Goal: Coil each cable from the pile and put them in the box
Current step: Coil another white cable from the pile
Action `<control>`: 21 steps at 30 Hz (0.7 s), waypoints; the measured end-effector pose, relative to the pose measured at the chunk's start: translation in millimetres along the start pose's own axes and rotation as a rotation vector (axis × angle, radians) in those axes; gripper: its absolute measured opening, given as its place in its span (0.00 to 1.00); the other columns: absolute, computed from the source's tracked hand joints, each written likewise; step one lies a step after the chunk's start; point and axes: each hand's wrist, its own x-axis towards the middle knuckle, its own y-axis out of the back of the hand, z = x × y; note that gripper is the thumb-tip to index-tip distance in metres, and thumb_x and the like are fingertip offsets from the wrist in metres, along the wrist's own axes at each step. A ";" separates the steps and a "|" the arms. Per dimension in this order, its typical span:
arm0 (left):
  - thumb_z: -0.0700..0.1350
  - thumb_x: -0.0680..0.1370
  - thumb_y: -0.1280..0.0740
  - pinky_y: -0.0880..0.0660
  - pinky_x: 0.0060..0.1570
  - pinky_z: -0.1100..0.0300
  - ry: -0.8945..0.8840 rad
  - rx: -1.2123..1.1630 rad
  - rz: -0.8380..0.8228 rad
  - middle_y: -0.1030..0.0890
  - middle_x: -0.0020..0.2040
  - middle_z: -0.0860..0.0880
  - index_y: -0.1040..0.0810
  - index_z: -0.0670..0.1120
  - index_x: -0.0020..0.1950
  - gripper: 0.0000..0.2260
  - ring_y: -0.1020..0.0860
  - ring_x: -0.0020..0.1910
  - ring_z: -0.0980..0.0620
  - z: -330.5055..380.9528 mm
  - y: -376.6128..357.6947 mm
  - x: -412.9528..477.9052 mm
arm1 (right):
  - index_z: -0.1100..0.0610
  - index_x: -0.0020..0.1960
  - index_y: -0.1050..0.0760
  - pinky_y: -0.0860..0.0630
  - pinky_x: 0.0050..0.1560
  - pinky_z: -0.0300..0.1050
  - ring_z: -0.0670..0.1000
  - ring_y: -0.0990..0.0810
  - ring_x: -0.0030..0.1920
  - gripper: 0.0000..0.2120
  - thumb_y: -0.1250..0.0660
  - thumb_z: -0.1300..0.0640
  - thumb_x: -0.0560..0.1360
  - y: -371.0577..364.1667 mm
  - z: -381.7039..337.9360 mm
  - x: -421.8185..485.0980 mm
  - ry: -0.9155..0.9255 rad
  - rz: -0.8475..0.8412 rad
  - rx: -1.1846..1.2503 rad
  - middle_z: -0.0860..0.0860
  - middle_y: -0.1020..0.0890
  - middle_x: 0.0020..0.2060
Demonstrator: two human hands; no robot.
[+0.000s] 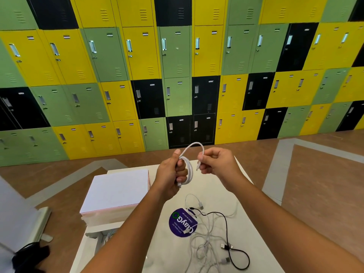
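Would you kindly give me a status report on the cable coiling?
Left hand gripping thin white cable, mostly coiled. Right hand pinching its free end. Tangled pile of white and black cables waiting on white table. Nothing in the way.

Locker room or school corridor: wall of metal lockers [177, 75] in yellow, green, black, with handles and label slots; brown vinyl floor [315, 184] with grey stripes.
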 end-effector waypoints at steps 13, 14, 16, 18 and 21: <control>0.55 0.83 0.41 0.36 0.22 0.65 -0.071 0.225 0.029 0.31 0.25 0.49 0.30 0.44 0.33 0.23 0.35 0.22 0.54 -1.0 -9.7 -7.1 | 0.61 0.54 0.17 0.28 0.38 0.45 0.52 0.19 0.41 0.14 0.38 0.55 0.83 -14.5 1.1 -12.1 -0.247 -0.253 0.097 0.55 0.15 0.43; 0.55 0.83 0.41 0.33 0.22 0.64 -0.101 0.266 0.052 0.28 0.25 0.49 0.30 0.44 0.33 0.22 0.31 0.22 0.54 -2.3 -10.9 -7.6 | 0.62 0.56 0.17 0.29 0.38 0.45 0.54 0.20 0.43 0.15 0.40 0.54 0.83 -14.3 1.5 -12.4 -0.268 -0.258 0.112 0.56 0.16 0.45; 0.55 0.84 0.42 0.30 0.24 0.65 -0.149 0.331 0.089 0.24 0.27 0.49 0.30 0.44 0.34 0.22 0.27 0.23 0.54 -3.4 -11.6 -8.3 | 0.63 0.56 0.18 0.30 0.38 0.46 0.55 0.22 0.44 0.18 0.42 0.52 0.84 -14.2 1.8 -12.8 -0.325 -0.276 0.172 0.57 0.16 0.46; 0.55 0.84 0.42 0.28 0.27 0.64 -0.182 0.374 0.088 0.23 0.28 0.48 0.28 0.44 0.35 0.22 0.25 0.25 0.54 -5.1 -10.3 -6.3 | 0.60 0.53 0.18 0.31 0.40 0.47 0.54 0.23 0.45 0.18 0.42 0.49 0.83 -14.0 1.3 -14.2 -0.337 -0.324 0.112 0.57 0.16 0.47; 0.56 0.83 0.41 0.27 0.29 0.62 -0.238 0.446 0.088 0.21 0.33 0.45 0.26 0.44 0.37 0.21 0.24 0.30 0.52 -6.5 -9.4 -2.5 | 0.60 0.50 0.19 0.29 0.41 0.46 0.52 0.21 0.45 0.10 0.32 0.53 0.79 -18.7 4.4 -14.9 -0.256 -0.363 -0.093 0.60 0.15 0.47</control>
